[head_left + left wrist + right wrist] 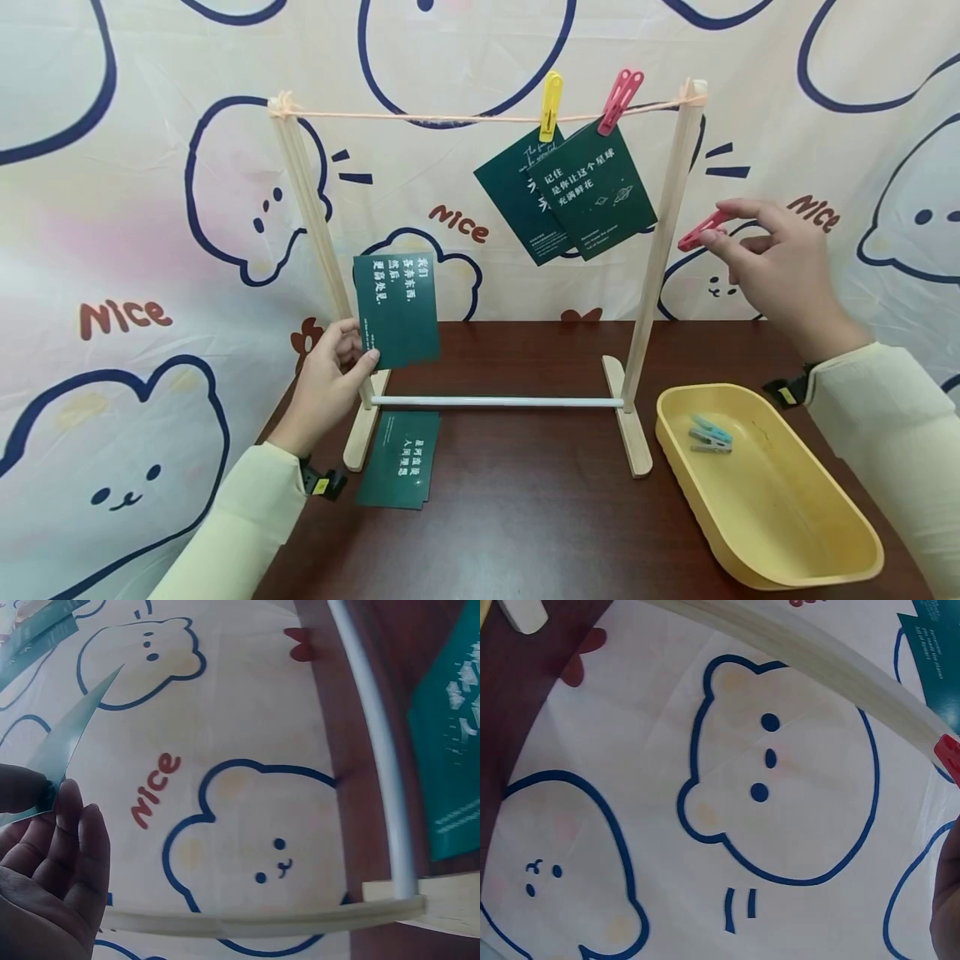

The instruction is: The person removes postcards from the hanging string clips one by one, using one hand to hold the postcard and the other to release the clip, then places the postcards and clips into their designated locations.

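My left hand [333,379] pinches a green card [397,308] with white writing by its lower left corner, in front of the rack's left post. In the left wrist view the card [75,735] appears nearly edge-on between thumb and fingers. Beyond the right post, my right hand [783,267] pinches a pink clothespin [702,231] between thumb and fingertips. Two green cards hang overlapping from the string [420,117], one under a yellow clothespin [551,107], the other under a pink clothespin [620,102]. The right wrist view shows only an edge of the right hand [946,900].
A wooden rack with a right post [667,242] and a white lower bar [495,402] stands on the brown table [525,500]. More green cards [401,460] lie at front left. A yellow tray [787,500] at right holds several clothespins [710,435]. Behind hangs a cartoon-printed cloth [465,183].
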`<state>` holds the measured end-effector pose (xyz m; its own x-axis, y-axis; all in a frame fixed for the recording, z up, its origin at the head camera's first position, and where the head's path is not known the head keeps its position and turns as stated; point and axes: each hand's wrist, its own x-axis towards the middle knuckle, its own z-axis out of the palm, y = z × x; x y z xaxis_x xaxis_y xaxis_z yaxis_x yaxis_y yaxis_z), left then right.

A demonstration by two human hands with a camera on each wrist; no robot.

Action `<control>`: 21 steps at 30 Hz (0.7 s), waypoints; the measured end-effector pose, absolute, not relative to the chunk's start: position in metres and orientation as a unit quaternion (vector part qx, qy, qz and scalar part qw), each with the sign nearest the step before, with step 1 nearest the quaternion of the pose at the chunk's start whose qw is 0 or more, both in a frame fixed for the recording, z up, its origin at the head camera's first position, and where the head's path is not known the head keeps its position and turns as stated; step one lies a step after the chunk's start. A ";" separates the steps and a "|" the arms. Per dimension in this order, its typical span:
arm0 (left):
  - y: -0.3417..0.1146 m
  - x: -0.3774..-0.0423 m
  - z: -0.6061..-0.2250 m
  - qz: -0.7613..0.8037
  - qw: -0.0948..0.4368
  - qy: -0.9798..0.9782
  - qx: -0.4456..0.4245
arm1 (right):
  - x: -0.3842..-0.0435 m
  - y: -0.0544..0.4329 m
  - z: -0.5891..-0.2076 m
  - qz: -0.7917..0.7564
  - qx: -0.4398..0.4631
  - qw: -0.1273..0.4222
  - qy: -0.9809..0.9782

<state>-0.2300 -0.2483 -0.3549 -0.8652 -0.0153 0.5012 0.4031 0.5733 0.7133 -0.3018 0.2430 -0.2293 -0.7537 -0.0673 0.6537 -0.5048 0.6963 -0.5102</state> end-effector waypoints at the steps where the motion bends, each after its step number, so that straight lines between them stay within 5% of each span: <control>1: -0.249 -0.229 -0.358 -0.446 0.233 -0.857 -0.112 | -0.302 0.245 -0.232 0.357 0.168 0.310 -0.865; 21: -0.271 -0.214 -0.391 -0.432 0.213 -0.873 -0.078 | -0.301 0.272 -0.282 0.356 0.108 0.277 -0.886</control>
